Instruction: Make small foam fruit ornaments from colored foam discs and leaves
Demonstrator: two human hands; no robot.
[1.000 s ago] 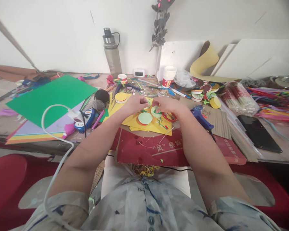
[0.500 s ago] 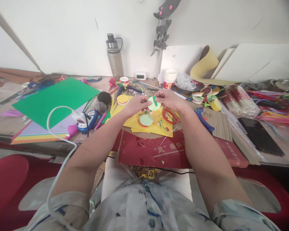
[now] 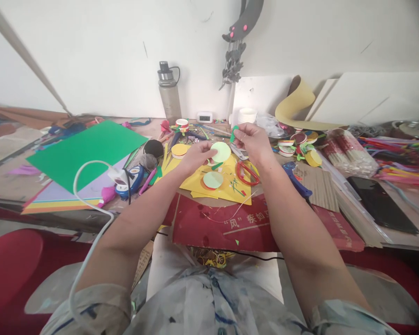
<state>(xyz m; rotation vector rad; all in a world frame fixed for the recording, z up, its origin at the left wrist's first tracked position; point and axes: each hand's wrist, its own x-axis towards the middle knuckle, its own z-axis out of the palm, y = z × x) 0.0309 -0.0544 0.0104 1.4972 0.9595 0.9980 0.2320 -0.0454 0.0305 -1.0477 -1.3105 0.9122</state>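
My left hand [image 3: 197, 157] pinches the edge of a pale green paper disc [image 3: 220, 151], held up above the table. My right hand [image 3: 250, 141] is closed on a small green paper strip [image 3: 233, 133] just to the upper right of the disc. Below them a second pale green disc with a red rim [image 3: 212, 179] lies on yellow paper sheets [image 3: 226, 186]. Red-handled scissors [image 3: 247, 173] lie beside my right wrist.
A red cardboard piece [image 3: 226, 223] covers the table's near edge. A green paper sheet [image 3: 87, 146] and a blue glue gun [image 3: 127, 181] with a white cable sit left. Another blue glue gun [image 3: 295, 179], a black phone [image 3: 382, 197], a water bottle [image 3: 169, 93] and paper cups [image 3: 246, 115] stand around.
Both hands rose from the yellow sheets with the pale green disc. My right hand then pulled up and right, away from the disc, with the green strip in it.
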